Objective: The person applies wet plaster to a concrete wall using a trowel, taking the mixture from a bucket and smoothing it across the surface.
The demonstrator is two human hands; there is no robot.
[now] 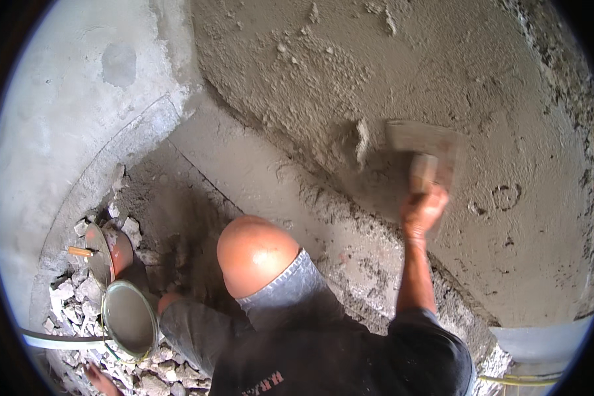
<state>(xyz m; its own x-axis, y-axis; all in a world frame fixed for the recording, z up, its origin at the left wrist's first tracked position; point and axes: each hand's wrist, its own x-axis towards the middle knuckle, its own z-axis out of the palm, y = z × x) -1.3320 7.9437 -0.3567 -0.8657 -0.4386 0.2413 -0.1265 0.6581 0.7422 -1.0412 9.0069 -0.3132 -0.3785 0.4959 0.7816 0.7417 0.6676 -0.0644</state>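
My right hand [424, 210] grips the handle of a flat rectangular plastering trowel [445, 142]. Its blade lies against a broad surface of wet grey mortar [488, 99], and both hand and tool are somewhat smeared by motion. Rough ridges and a raised lump of mortar [362, 140] show left of the blade; the stretch to the right looks smoother. Low at the left edge, my left hand [101, 381] is partly cut off by the frame, above broken rubble. Its fingers look stretched out, with nothing visible in them.
A bucket [155, 330] of grey liquid stands on the rubble [79, 297]. Beside it is a reddish bucket [120, 251] holding mortar and a wooden-handled tool [81, 251]. A ledge [244, 158] runs diagonally past my bare knee [257, 254]. A pale wall [66, 86] rises at left.
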